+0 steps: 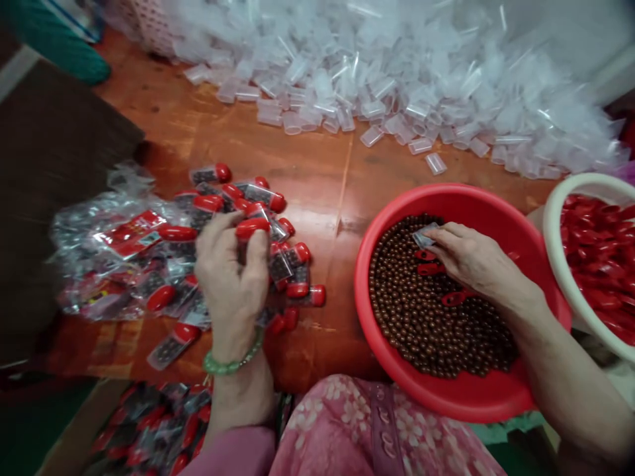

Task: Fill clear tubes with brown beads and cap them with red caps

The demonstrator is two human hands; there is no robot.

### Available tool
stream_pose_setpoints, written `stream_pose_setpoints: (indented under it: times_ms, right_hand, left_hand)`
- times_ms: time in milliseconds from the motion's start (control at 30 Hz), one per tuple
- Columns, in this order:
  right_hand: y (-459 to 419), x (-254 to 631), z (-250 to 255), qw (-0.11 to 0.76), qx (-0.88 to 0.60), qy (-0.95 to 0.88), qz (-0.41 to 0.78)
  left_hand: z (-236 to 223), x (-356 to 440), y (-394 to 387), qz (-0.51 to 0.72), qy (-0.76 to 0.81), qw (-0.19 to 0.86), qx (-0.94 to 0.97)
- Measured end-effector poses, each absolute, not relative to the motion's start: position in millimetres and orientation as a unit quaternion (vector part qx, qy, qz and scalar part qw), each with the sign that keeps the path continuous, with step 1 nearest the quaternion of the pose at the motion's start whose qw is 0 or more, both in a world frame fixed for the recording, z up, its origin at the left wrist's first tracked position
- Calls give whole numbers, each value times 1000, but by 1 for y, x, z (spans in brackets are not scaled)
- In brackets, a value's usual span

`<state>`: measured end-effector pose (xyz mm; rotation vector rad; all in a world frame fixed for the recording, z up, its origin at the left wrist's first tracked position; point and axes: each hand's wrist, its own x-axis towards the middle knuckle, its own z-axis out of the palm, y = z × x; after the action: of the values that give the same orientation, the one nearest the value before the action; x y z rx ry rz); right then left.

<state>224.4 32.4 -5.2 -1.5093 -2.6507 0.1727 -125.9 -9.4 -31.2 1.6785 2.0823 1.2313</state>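
Note:
My left hand (231, 277), with a green bead bracelet at the wrist, is over a pile of small clear containers with red caps. Its thumb and fingers close around one red-capped container (252, 228); the hand hides part of it. On the right, my right hand (461, 254) reaches into a red basin (364, 291) and pinches a small clear plastic case (424, 235). Brown round beads (411, 317) fill the lower part of that basin. Several red caps (430, 268) lie on the beads beneath my right fingers.
Many loose clear plastic cases (317, 99) are heaped along the back. A white tub (551, 231) of red pieces (595, 258) stands right of the basin. Clear plastic bags (79, 231) lie at left. More red-capped containers (159, 423) sit below the brown table (327, 264).

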Motion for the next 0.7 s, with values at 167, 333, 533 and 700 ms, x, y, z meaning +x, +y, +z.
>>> stream_pose_setpoints:
  times_ms: [167, 333, 533, 700]
  right_hand:
    - [43, 221, -12, -5, -560, -828, 28]
    - [51, 227, -20, -31, -539, -840, 58]
    - [58, 228, -24, -47, -562, -812, 150]
    - [54, 222, -15, 16, -561, -793, 236]
  left_hand:
    - [-47, -148, 2, 338, 752, 24, 565]
    - [-52, -137, 5, 361, 752, -7, 551]
    - [-34, -91, -1, 429, 613, 31, 663]
    - [-17, -35, -4, 423, 458, 73, 779]
